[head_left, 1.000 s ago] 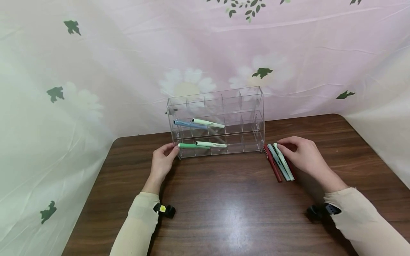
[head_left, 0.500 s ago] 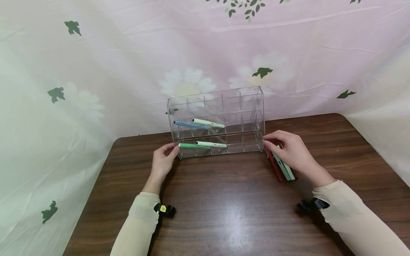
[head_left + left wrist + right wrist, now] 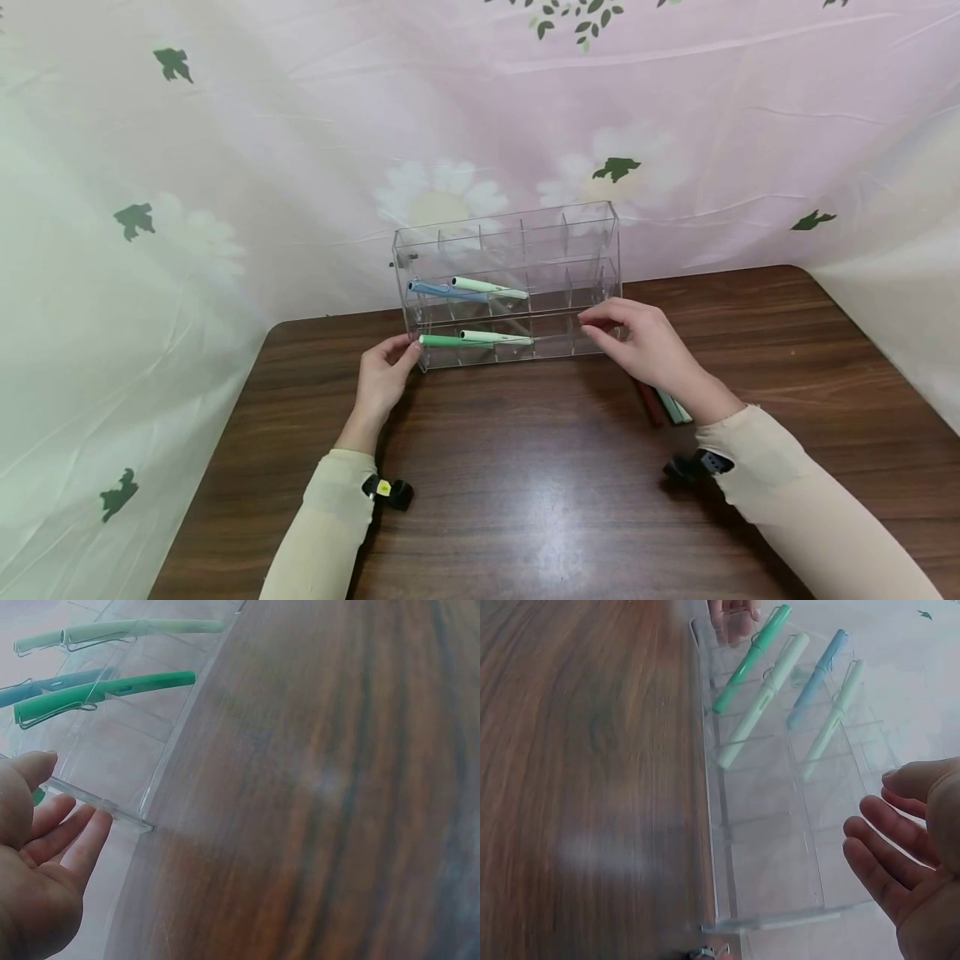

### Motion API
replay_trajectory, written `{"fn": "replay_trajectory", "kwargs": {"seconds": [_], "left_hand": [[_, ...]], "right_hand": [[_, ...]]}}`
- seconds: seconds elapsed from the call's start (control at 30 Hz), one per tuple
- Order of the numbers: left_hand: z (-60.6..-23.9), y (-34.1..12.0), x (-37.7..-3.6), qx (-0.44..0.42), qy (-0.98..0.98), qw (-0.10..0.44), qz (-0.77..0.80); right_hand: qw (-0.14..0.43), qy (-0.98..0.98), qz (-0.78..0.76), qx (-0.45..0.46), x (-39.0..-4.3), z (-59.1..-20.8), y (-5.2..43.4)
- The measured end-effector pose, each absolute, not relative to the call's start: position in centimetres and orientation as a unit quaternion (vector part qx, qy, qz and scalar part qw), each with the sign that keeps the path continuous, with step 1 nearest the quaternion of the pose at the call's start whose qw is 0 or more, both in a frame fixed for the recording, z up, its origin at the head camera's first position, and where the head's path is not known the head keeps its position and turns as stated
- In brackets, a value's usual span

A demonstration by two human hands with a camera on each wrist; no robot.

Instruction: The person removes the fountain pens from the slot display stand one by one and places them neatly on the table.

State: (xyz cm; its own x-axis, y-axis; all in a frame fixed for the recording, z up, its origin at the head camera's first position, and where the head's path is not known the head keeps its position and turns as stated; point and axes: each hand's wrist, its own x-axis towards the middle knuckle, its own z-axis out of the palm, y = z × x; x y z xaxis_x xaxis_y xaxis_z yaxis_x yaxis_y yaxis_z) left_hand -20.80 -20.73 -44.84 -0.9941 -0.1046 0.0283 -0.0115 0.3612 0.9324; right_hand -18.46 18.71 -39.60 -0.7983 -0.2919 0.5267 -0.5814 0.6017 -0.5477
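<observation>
Two relaxed, unclenched hands, left hand (image 3: 381, 379) and right hand (image 3: 647, 346), are found steadying the ends of the clear acrylic tiered pen rack (image 3: 510, 283) near the brown wooden table's (image 3: 525, 500) far edge; uneven pressure could tip it, spilling four pens.
</observation>
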Motion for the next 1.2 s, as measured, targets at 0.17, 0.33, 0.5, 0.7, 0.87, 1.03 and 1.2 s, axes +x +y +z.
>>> {"fn": "replay_trajectory", "kwargs": {"seconds": [0.17, 0.33, 0.5, 0.7, 0.87, 1.03, 1.2], "left_hand": [[-44.9, -20.7, -20.8, 0.035, -0.825, 0.044, -0.563], [-45.0, -20.7, -20.9, 0.036, -0.827, 0.043, -0.560], [-45.0, -20.7, -20.8, 0.037, -0.826, 0.044, -0.561], [-45.0, -20.7, -20.9, 0.035, -0.828, 0.046, -0.557], [-44.9, -20.6, -20.9, 0.034, -0.829, 0.047, -0.556], [-44.9, -20.6, -20.9, 0.033, -0.829, 0.046, -0.556], [-44.9, -20.7, -20.8, 0.037, -0.831, 0.042, -0.554]], "right_hand": [[0.195, -0.868, 0.373, 0.264, -19.1, -39.8, 17.6], [0.186, -0.864, 0.379, 0.275, -19.6, -39.9, 16.5], [0.188, -0.856, 0.384, 0.291, -20.1, -40.0, 15.4], [0.163, -0.858, 0.388, 0.294, -20.7, -40.3, 14.2], [0.152, -0.860, 0.387, 0.295, -20.8, -40.4, 13.4], [0.146, -0.860, 0.386, 0.300, -21.1, -40.5, 12.7], [0.136, -0.864, 0.382, 0.298, -21.4, -40.4, 11.8]]}}
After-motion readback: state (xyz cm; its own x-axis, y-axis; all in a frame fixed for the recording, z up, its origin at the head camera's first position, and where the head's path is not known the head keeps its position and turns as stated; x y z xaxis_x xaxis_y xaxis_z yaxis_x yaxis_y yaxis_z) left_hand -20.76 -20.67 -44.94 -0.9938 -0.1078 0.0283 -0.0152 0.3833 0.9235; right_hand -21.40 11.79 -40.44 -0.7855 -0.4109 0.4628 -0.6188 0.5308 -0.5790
